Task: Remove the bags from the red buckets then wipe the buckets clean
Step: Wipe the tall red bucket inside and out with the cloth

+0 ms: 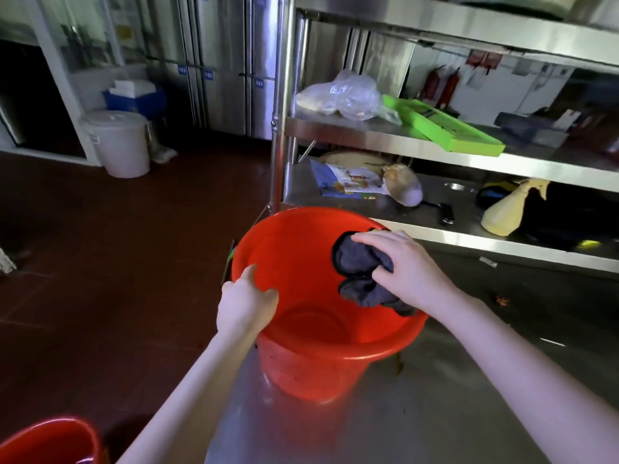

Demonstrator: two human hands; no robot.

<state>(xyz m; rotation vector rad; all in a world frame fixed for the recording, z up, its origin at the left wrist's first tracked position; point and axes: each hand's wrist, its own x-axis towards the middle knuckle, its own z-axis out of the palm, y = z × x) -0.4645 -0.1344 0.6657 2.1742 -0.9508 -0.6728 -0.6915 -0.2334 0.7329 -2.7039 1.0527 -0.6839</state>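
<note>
A red bucket (301, 370) stands on a steel table (435, 413) in the middle of the view, with no bag in it. My left hand (246, 304) grips its near-left rim, thumb inside. My right hand (407, 271) holds a dark grey cloth (361, 272) against the inner wall at the bucket's right rim. A second red bucket (50, 442) shows partly at the bottom left corner, on the floor side of the table.
A steel shelf rack (385, 135) stands just behind the bucket, carrying a clear plastic bag (348, 95), a green tray (445, 125), a printed packet and a yellow spray bottle (509, 209). A white lidded bin (117, 142) stands on the red floor at the left.
</note>
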